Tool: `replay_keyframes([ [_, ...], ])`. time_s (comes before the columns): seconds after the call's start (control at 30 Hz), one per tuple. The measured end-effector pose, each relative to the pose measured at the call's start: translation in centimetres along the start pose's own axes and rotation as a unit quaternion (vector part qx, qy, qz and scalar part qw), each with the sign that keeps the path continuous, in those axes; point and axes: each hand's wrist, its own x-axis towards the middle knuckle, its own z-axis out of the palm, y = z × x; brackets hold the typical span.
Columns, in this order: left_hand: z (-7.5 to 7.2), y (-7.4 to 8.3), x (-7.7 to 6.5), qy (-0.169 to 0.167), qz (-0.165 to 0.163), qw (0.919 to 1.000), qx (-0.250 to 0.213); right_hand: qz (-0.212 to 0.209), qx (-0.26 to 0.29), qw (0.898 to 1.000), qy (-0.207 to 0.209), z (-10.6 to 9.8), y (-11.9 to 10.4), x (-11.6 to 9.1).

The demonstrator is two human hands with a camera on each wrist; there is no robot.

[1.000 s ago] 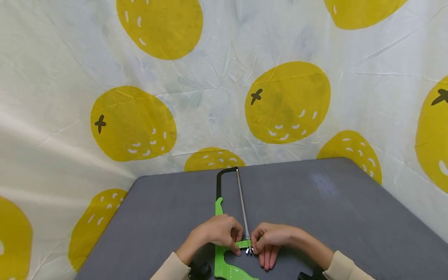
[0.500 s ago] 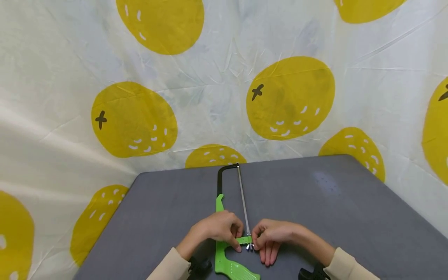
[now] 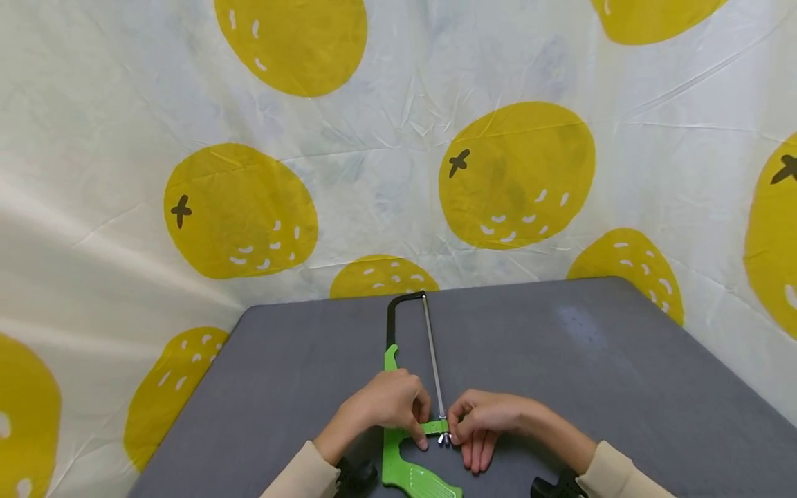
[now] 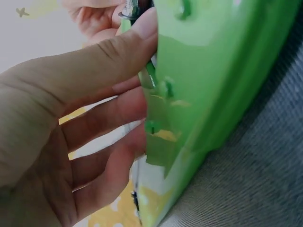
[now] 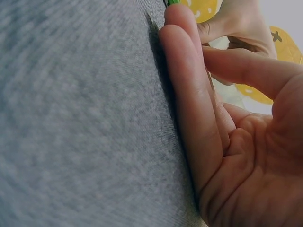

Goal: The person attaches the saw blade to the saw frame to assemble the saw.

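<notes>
A hacksaw with a green handle (image 3: pixel 405 467) and a black front frame (image 3: pixel 390 321) lies on the table in the head view. Its thin silver blade (image 3: pixel 432 353) runs along the right side down to a wing nut (image 3: pixel 444 439). My left hand (image 3: pixel 392 402) grips the green crosspiece (image 3: pixel 433 428), thumb on the near side and fingers beyond it. In the left wrist view the thumb (image 4: pixel 113 56) presses the green body. My right hand (image 3: pixel 486 420) pinches with thumb and forefinger at the crosspiece's right end, beside the wing nut. Its outer fingers (image 5: pixel 191 104) stretch along the tabletop.
The table (image 3: pixel 560 387) has a grey cloth cover, with a pale patch (image 3: pixel 580 325) toward the back right. Behind and beside it hangs a white curtain (image 3: pixel 380 187) printed with yellow fruit. A black wrist device (image 3: pixel 356 476) sits below the left wrist.
The head view has shifted slightly. Both hands stay at the hacksaw's crosspiece; the left hand's knuckles have moved a little. The hacksaw keeps its place on the table.
</notes>
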Motion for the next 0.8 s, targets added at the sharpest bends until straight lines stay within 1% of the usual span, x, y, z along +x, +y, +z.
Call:
replay_keyframes([
  [0.07, -0.1, 0.3, -0.1, 0.0, -0.006, 0.9997, 0.023, 0.001, 0.002, 1.0, -0.002, -0.1, 0.0, -0.1],
  [0.13, -0.3, 0.4, -0.1, -0.005, -0.013, 0.9994, 0.033, 0.0, 0.005, 1.0, -0.006, -0.2, 0.2, -0.2],
  [0.2, -0.5, 0.3, -0.1, -0.019, -0.019, 0.9995, 0.017, -0.003, 0.006, 1.0, -0.011, -0.3, 0.2, -0.3],
  [0.27, -0.9, 0.0, -0.1, -0.022, -0.028, 0.9993, -0.008, -0.008, 0.006, 1.0, -0.016, -0.5, 0.2, -0.6],
  [0.3, -1.1, -0.2, -0.1, -0.017, -0.034, 0.999, -0.022, -0.01, 0.005, 1.0, -0.015, -0.6, 0.1, -0.8],
  [0.37, -1.7, -0.8, -0.3, 0.004, -0.046, 0.9977, -0.05, -0.015, -0.003, 1.0, -0.007, -1.1, -0.3, -1.4],
  [0.43, -2.1, -1.4, -0.5, 0.034, -0.062, 0.995, -0.07, -0.017, -0.019, 1.0, 0.017, -1.8, -0.8, -2.1],
  [0.5, -2.3, -2.2, -0.8, 0.066, -0.078, 0.9916, -0.08, -0.02, -0.049, 0.997, 0.059, -2.6, -1.4, -3.1],
  [0.53, -2.4, -2.8, -1.1, 0.08, -0.084, 0.9898, -0.082, -0.025, -0.075, 0.993, 0.086, -3.0, -1.7, -3.6],
  [0.57, -2.4, -3.3, -1.3, 0.092, -0.092, 0.9879, -0.084, -0.034, -0.112, 0.986, 0.119, -3.5, -2.0, -4.1],
  [0.6, -2.4, -4.0, -1.6, 0.105, -0.099, 0.9862, -0.082, -0.046, -0.167, 0.972, 0.157, -3.9, -2.2, -4.6],
  [0.63, -2.3, -4.8, -1.9, 0.118, -0.106, 0.9842, -0.079, -0.058, -0.234, 0.949, 0.203, -4.4, -2.3, -5.1],
  [0.67, -2.3, -5.5, -2.2, 0.131, -0.114, 0.9821, -0.073, -0.069, -0.311, 0.914, 0.251, -4.9, -2.4, -5.5],
  [0.7, -2.4, -6.3, -2.5, 0.142, -0.124, 0.9797, -0.068, -0.075, -0.389, 0.869, 0.297, -5.4, -2.3, -5.8],
  [0.73, -2.5, -7.1, -2.8, 0.153, -0.136, 0.9769, -0.062, -0.076, -0.464, 0.814, 0.342, -5.9, -2.2, -6.0],
  [0.77, -2.6, -8.0, -3.1, 0.161, -0.149, 0.9739, -0.057, -0.076, -0.528, 0.755, 0.381, -6.4, -2.0, -6.3],
  [0.8, -2.7, -8.8, -3.4, 0.168, -0.164, 0.9708, -0.051, -0.074, -0.578, 0.702, 0.409, -6.9, -1.8, -6.4],
])
